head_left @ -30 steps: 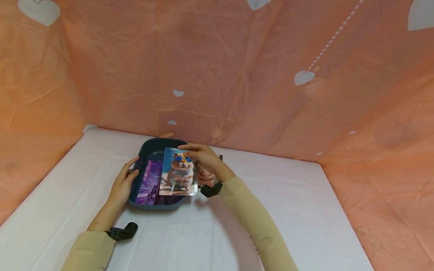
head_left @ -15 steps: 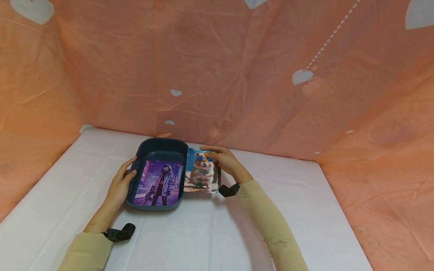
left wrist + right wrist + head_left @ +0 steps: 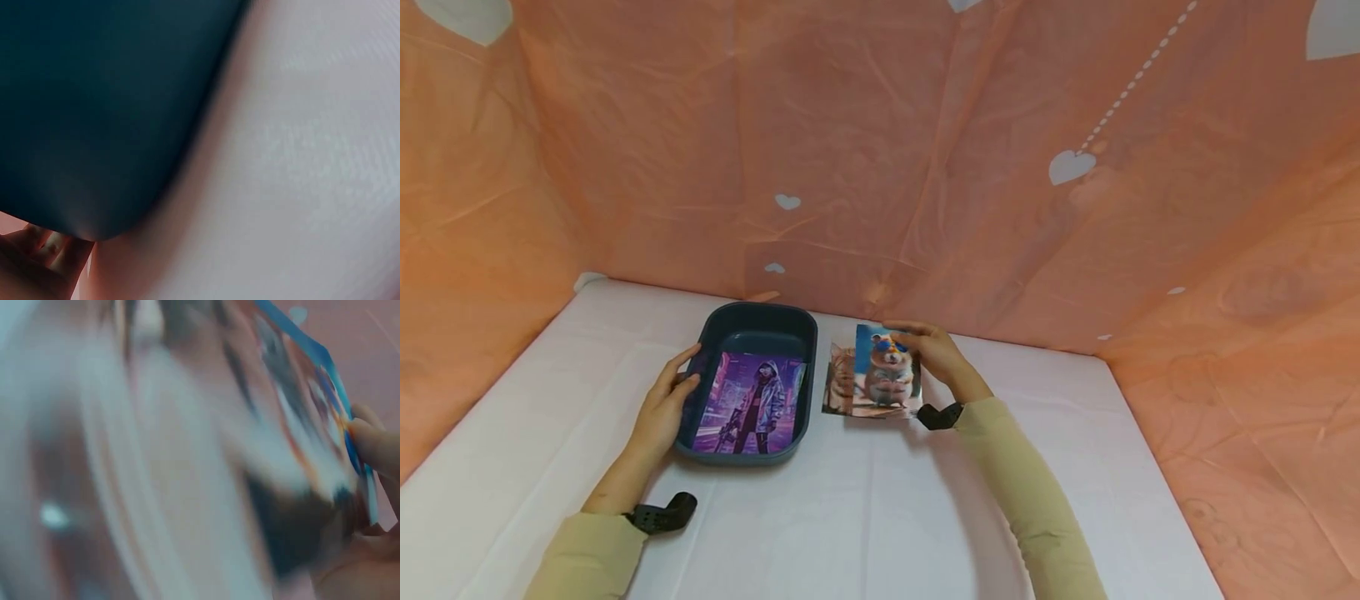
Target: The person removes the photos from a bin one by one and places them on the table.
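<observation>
My left hand [image 3: 658, 412] grips the left rim of a dark teal tray [image 3: 760, 312], thumb at the rim. In the left wrist view its fingers [image 3: 62, 256] show past the edge of the tray [image 3: 100, 125]. A purple card picturing a hooded figure [image 3: 760, 408] lies inside the tray. My right hand [image 3: 936, 354] pinches a card picturing a hamster in sunglasses [image 3: 887, 379] near its top right; the right wrist view shows the thumb [image 3: 375, 440] on its front. Behind this card, a cat picture card [image 3: 841, 379] shows only its left part, the rest hidden.
A white-covered table [image 3: 820, 525] carries everything. Peach cloth with white hearts [image 3: 880, 167] stands behind it and on both sides. The cards sit just right of the tray, near the table's back edge.
My right hand has carried the hamster card rightward from over the tray to above the cat card. That uncovers the whole purple card. My left hand stays on the tray.
</observation>
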### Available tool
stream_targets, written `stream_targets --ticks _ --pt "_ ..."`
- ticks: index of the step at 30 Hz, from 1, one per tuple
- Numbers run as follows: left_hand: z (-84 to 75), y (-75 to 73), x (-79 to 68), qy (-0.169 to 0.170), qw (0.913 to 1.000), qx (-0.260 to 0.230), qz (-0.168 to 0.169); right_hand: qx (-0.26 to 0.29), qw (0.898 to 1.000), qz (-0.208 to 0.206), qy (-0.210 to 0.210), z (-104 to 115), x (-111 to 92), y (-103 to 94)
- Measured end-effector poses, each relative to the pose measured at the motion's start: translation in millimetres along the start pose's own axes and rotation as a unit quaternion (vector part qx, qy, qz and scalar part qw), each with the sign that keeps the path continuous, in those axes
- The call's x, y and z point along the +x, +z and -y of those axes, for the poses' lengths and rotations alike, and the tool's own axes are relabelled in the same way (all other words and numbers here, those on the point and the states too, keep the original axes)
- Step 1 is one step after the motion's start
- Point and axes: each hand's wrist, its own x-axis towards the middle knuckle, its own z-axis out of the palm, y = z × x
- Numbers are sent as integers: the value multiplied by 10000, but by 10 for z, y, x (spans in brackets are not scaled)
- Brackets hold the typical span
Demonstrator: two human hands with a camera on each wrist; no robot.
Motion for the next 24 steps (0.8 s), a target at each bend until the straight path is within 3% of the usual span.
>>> stream_targets --ticks 15,24 --pt "-1 1 0 -174 9998 28 42 23 9950 -993 36 -271 -11 -305" --pt "-31 0 -20 -146 9999 47 74 195 9917 -1238 302 -387 -59 -417"
